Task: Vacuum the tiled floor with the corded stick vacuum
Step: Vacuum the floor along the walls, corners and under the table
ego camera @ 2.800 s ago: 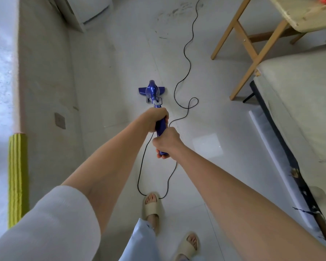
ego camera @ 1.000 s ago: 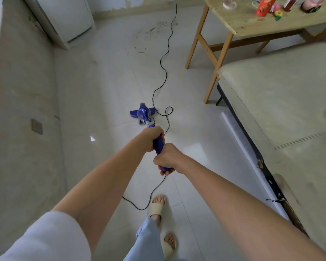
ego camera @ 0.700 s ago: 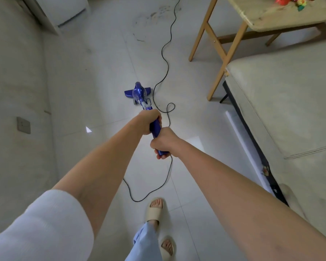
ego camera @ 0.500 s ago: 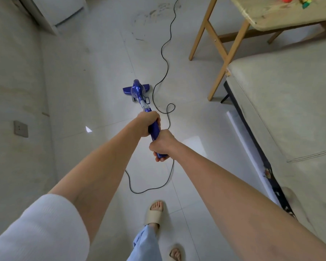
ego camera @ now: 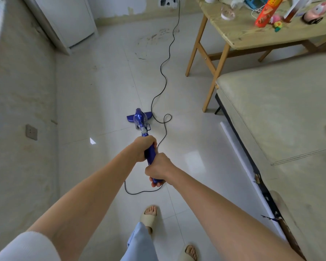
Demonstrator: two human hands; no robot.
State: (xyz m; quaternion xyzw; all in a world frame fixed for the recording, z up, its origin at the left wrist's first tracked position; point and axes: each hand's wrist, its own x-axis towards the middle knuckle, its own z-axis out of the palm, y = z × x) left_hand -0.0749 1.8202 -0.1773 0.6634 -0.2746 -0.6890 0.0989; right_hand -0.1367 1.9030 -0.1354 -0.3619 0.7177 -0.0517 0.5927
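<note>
A: Colours? Vacuum [ego camera: 139,119] deep blue, small grey collar on the shaft; cord [ego camera: 163,72] black.
B: Floor [ego camera: 105,87] glossy off-white tile, thin grey grout lines, dark scuffs near the far wall. Slippers [ego camera: 149,215] beige, trousers [ego camera: 139,243] pale blue, table [ego camera: 233,37] light wood, tube [ego camera: 265,13] on it red-orange.

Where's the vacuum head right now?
In the head view the vacuum head sits flat on the tiled floor near frame centre, just left of a loop in the black cord, ahead of both hands.
</note>
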